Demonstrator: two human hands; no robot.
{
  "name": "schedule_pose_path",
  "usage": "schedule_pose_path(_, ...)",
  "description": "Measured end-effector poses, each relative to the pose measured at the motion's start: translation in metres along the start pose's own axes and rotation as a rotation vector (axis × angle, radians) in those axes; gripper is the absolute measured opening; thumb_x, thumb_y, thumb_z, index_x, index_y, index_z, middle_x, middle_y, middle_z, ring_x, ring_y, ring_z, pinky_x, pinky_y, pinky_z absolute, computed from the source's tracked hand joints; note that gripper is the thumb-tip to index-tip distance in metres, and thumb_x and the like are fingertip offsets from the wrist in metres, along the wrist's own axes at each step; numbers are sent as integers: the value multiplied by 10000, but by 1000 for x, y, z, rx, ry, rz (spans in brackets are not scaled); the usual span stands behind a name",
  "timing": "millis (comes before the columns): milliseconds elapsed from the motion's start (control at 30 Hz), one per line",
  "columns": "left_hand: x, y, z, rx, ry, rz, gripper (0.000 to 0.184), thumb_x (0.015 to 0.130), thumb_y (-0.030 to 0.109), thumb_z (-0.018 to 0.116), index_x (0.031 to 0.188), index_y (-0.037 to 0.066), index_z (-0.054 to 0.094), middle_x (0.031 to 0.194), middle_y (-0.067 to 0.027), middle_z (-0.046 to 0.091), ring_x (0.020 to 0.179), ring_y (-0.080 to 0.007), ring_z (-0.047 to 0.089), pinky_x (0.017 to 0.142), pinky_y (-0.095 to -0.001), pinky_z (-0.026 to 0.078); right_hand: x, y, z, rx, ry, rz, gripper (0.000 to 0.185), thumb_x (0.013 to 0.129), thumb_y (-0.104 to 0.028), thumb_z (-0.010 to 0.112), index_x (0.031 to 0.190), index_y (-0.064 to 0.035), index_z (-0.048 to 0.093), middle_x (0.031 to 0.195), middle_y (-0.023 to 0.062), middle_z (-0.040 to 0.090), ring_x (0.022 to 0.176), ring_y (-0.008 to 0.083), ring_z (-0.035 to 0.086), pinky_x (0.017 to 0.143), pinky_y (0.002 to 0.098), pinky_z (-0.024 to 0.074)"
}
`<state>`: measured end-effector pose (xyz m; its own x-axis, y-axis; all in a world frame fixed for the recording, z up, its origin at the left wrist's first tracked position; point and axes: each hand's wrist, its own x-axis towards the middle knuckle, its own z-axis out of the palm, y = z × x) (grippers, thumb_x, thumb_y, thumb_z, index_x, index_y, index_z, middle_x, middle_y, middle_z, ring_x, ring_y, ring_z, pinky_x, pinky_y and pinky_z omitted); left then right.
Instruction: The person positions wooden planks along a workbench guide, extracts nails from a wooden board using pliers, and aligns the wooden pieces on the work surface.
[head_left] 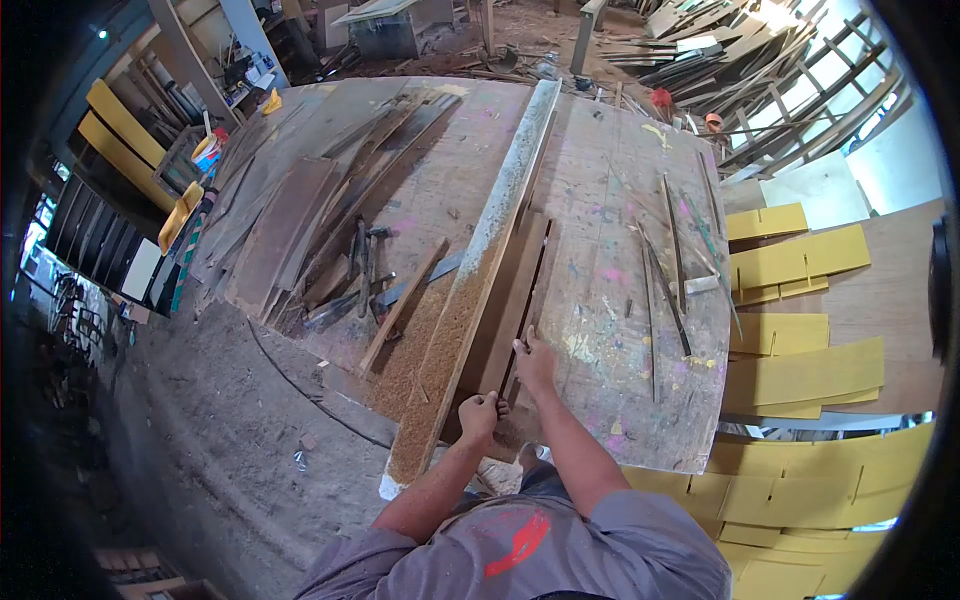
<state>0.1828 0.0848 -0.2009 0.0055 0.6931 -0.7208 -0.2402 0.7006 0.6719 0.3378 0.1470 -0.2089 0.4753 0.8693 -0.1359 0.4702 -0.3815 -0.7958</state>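
Reading from left to right, two flat yellow planks (124, 123) lean upright beside a yellow tub (181, 216) with a rounded rim. On the wooden table (590, 150), whose worn surface is flecked with pink, white and yellow paint, lies a loose pile of thin, dark brown offcuts (297, 215), too overlapped to count. Next come one hammer (376, 234) and one straight wooden strip (404, 306), the latter bordering a layer of granular, tan sawdust (408, 352). One long, narrow beam (490, 230) crosses the table obliquely; its upper face is whitish and speckled at the far end, coated with sawdust at the near end. The left hand (481, 416) is curled, thumb and forefinger close together, at the near end of one smooth brown panel (506, 310), which lies just right of the beam and is bordered by a dark slit; whether it pinches the edge cannot be told. The right hand (535, 362), fingers partly bent and slightly apart, rests beside the slit; its grip cannot be told. Farther right lie several slender sticks (671, 235), one small whitish block (702, 285) and numerous slotted yellow boards (800, 260).
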Motion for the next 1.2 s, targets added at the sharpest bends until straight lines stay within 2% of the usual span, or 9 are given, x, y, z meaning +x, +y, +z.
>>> schedule_pose_path(133,27,0,16,-8,15,15,204,1087,101,608,933,-32,596,827,-131,670,645,-182,643,550,-310,527,38,42,27,-79,112,-129,554,1027,-259,701,1526,-61,563,664,176,716,493,244,712,502,382,578)
schedule_pose_path(567,74,38,77,-16,16,31,191,1078,90,618,945,-44,590,815,-132,672,634,-196,656,517,-326,527,120,27,10,-16,90,-27,586,1011,-291,716,1540,-100,552,689,191,723,518,241,708,578,398,589)
schedule_pose_path(633,82,42,84,-25,15,31,190,1076,90,623,950,-48,591,817,-136,673,632,-192,655,518,-326,530,128,12,-3,4,38,36,596,1006,-290,710,1543,-90,548,869,235,720,723,311,705,715,432,573)
schedule_pose_path(700,93,44,92,-67,23,11,196,1073,86,628,941,-53,591,820,-141,674,627,-194,653,518,-326,530,135,-6,-18,32,-48,134,611,995,-288,701,1546,-78,544,1213,315,711,1138,448,703,985,497,545)
schedule_pose_path(767,100,49,101,-76,31,22,199,1069,82,633,933,-58,592,819,-143,675,620,-196,651,517,-328,530,147,-1,-13,73,-5,100,611,992,-299,703,1542,-80,550,1200,309,716,1118,446,708,972,498,550)
schedule_pose_path(933,109,69,127,-12,70,63,208,1065,79,641,925,-69,603,805,-145,676,609,-202,651,521,-335,537,190,37,10,-41,98,-66,589,1021,-258,696,1550,-60,529,777,215,748,514,253,701,564,406,579)
schedule_pose_path(1000,115,77,135,25,63,68,210,1063,82,634,921,-72,613,804,-148,686,611,-209,677,513,-327,543,202,30,5,-28,92,-65,589,1024,-251,690,1557,-66,522,795,209,755,520,250,703,554,405,577)
schedule_pose_path(1100,129,85,147,35,53,80,215,1057,89,639,922,-78,635,815,-148,705,622,-209,701,529,-320,567,211,5,-17,-19,-20,157,597,999,-339,694,1542,-129,564,1263,256,724,1142,416,716,990,477,552)
schedule_pose_path(1200,130,83,158,24,94,126,191,1050,85,656,951,-78,642,832,-150,714,646,-210,708,561,-322,593,219,-6,-26,22,-47,166,612,997,-348,696,1557,-149,549,1269,253,723,1147,416,713,991,479,552)
